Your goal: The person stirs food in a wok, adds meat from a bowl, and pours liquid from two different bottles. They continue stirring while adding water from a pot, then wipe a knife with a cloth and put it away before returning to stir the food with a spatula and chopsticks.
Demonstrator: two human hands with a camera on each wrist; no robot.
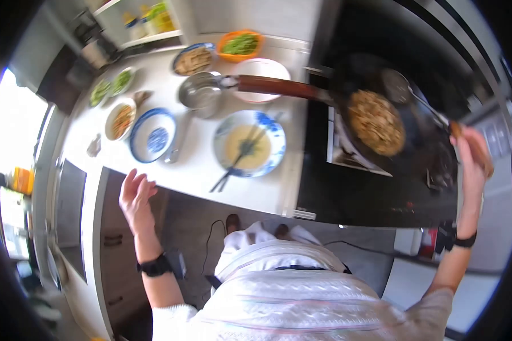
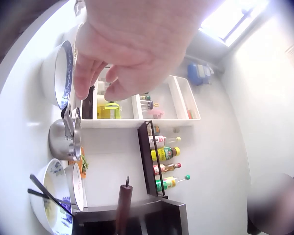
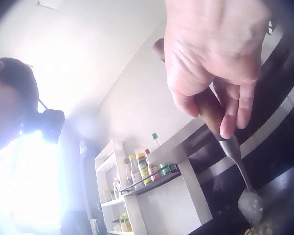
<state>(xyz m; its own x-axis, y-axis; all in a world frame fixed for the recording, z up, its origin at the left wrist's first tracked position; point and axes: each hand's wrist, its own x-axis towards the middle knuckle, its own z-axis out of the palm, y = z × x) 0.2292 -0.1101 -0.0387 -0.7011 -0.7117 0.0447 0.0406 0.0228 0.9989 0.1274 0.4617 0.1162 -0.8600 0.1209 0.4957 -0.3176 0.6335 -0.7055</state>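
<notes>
My right hand [image 1: 473, 156] grips the wooden handle of a metal ladle [image 1: 395, 85]. In the right wrist view the fingers wrap that handle, and the ladle's rounded head [image 3: 251, 205] points down toward the pan. The head of it is inside a dark wok [image 1: 347, 139], beside a heap of browned sliced food [image 1: 376, 122]. The wok's long wooden handle [image 1: 279, 86] reaches left over the counter. My left hand [image 1: 137, 202] holds nothing, its fingers loosely bent, near the counter's front edge. Closest to it is a blue-rimmed white bowl [image 1: 153, 135].
A patterned bowl [image 1: 276, 139] holds pale yellow liquid and dark chopsticks [image 1: 246, 149]. A steel saucepan [image 1: 202, 94], a white bowl [image 1: 261, 71], an orange basket of greens [image 1: 240, 46] and several small dishes of cut ingredients stand behind. The wok sits on a black stovetop [image 1: 352, 199].
</notes>
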